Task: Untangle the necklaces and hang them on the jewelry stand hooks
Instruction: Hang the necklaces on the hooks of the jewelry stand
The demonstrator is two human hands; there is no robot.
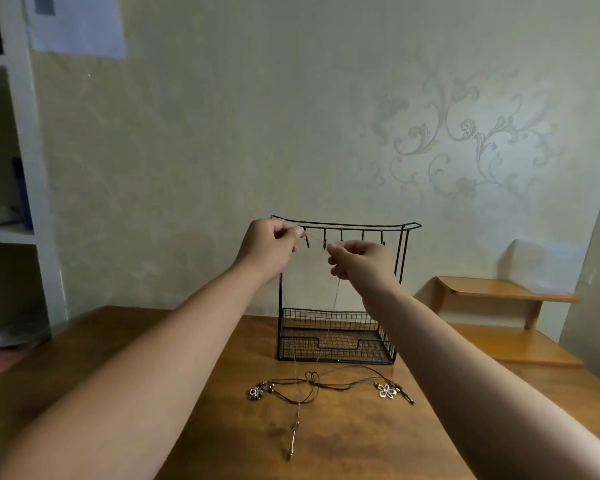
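**Thin chain held across the stand's hooks**

A brown wooden table (194, 393) fills the near part of the scene, its far edge close to a pale wall with a faint scroll pattern on the right. A white shelf unit (18, 168) stands at far left, and a lighter wooden shelf (499, 292) sits at far right against the wall.

The black wire jewelry stand (340, 292) stands upright near the table's far edge, its hook rail (347, 227) running left to right and a mesh tray at its base.

The left hand (269, 245) is raised at the rail's left end, thumb and fingers pinched on a thin silver chain (315, 240). The right hand (361, 259) is just right of it, fingers curled and pinching the same chain. Between the hands the chain runs roughly level, left to right, in front of the two leftmost hooks; whether it rests on a hook cannot be told. From each hand a strand hangs down in front of the tray to the table, ending in a long slim pendant (293, 438) whose axis runs near to far.

Brown cord necklaces (329, 381) lie looped on the table just in front of the stand, a bead cluster (257, 392) at their left and a flower charm (387, 390) at their right.
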